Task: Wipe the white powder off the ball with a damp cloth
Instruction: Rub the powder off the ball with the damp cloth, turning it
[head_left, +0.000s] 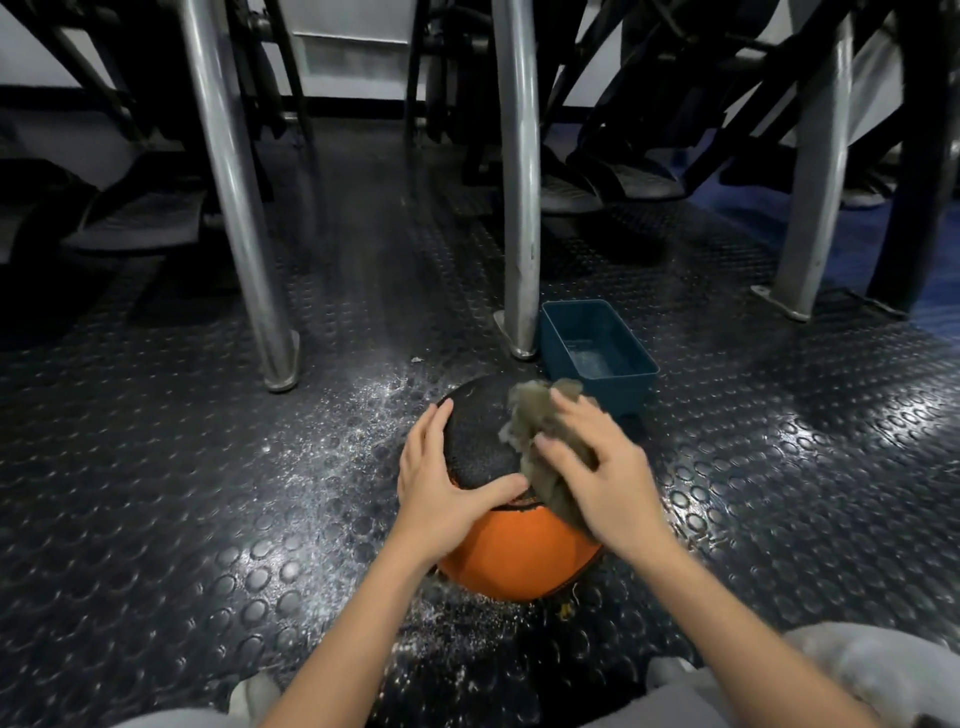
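Observation:
An orange and black ball (483, 452) rests on the dark studded floor in the lower middle of the head view. My left hand (441, 486) lies flat on its left side, fingers spread, thumb across the black panel. My right hand (597, 478) presses a crumpled grey-brown cloth (540, 421) against the ball's upper right side. The cloth bunches out beyond my fingertips. White powder is scattered on the floor (358, 421) to the left of the ball and in front of it.
A blue plastic tub (566, 332) holding a little water stands just behind the ball on the right. Silver metal legs (244, 260) (519, 208) of gym equipment rise behind. My knees in light clothing (857, 670) frame the bottom edge.

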